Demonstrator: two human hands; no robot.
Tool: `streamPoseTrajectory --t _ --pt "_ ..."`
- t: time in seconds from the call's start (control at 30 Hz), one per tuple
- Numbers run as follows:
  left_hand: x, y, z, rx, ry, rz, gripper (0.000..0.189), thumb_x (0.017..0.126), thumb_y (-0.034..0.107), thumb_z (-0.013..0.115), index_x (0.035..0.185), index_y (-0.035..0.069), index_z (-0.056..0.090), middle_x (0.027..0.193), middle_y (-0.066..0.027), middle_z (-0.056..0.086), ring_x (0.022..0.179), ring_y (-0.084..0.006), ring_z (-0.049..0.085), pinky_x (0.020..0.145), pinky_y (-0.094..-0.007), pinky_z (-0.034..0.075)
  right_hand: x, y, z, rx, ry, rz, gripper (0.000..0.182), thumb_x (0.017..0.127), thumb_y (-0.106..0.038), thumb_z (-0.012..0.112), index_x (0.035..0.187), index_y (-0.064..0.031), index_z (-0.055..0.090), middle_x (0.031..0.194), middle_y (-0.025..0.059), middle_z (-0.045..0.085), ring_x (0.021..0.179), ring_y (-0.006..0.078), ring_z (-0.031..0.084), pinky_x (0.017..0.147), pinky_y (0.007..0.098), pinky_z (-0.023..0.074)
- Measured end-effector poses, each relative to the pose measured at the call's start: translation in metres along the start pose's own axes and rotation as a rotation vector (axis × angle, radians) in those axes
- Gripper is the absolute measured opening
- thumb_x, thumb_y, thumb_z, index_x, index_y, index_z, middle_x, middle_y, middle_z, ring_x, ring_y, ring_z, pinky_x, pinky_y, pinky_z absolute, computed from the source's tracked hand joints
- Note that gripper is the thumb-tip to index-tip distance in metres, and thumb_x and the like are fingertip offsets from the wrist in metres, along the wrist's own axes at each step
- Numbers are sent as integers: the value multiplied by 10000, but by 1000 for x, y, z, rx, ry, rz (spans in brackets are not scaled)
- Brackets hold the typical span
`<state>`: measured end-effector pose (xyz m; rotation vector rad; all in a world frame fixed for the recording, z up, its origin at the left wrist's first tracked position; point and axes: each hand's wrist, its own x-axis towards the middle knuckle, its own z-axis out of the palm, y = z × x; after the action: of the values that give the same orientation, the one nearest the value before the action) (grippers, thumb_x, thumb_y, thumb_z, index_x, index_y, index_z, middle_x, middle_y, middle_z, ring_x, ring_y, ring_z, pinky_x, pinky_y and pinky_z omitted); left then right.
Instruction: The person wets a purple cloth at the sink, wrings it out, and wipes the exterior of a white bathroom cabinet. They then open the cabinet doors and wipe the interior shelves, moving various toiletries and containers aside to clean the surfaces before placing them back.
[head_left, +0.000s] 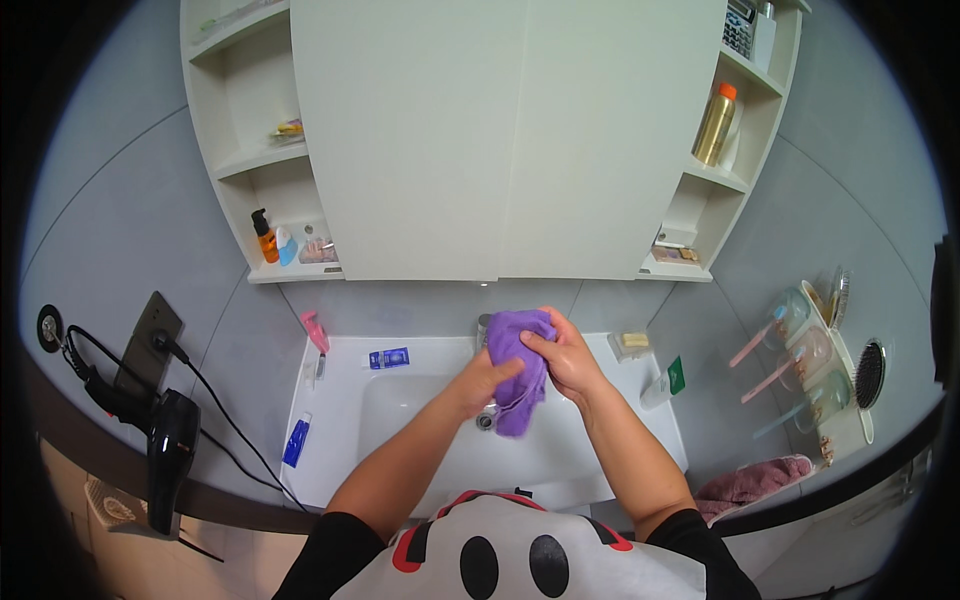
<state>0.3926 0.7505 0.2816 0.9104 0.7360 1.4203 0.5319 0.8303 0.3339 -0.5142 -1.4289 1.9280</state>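
Both hands hold a purple cloth (517, 375) above the white washbasin (405, 450). My left hand (480, 382) grips its left side, the thumb lying across the front. At the upper right of the cloth, my right hand (566, 356) has its thumb on top and its fingers behind. The cloth is bunched, and its lower end hangs loose over the bowl. Partly hidden behind it is the metal faucet (482, 330); the round drain (485, 421) shows just left of the cloth's lower part.
On the basin's rim are a blue tube (388, 358), another blue tube (297, 440), a pink bottle (315, 331), a soap bar (635, 340) and a white-green tube (664, 384). A mirror cabinet (510, 150) overhangs the back. A black hair dryer (172, 450) hangs left; a cup rack (840, 375) is right.
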Motion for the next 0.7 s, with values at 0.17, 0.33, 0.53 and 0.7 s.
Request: streamPoseTrajectory --t 0.17,0.33,0.53,0.7 --pt "-8 -13 10 -74 -44 -171 540 842 118 690 1319 68 444 1188 -64 573 1107 -201 578 967 -381 464 9 -6 -7 -102 107 -69 183 899 -55 619 1063 -50 538 942 28 619 875 101 587 755 253 488" --pt "-17 -19 5 -106 71 -310 387 893 131 637 1241 23 508 1100 -80 608 1060 -202 605 917 -385 501 8 -9 -24 -118 125 11 158 895 -55 622 1030 -65 540 895 14 615 822 80 564 733 239 458" --pt "-26 -27 2 -233 54 -327 415 980 270 514 1309 22 462 1181 -110 585 1068 -242 604 930 -405 496 12 -4 -32 -135 162 -52 156 904 -66 620 1029 -76 527 867 -2 597 771 72 540 668 238 440" --pt "-34 -19 8 -448 61 -385 479 1016 386 375 1333 33 444 1245 -137 559 1089 -280 594 946 -440 484 11 -1 -31 -240 143 -152 153 886 -41 634 995 -86 537 878 1 605 774 80 556 656 252 460"
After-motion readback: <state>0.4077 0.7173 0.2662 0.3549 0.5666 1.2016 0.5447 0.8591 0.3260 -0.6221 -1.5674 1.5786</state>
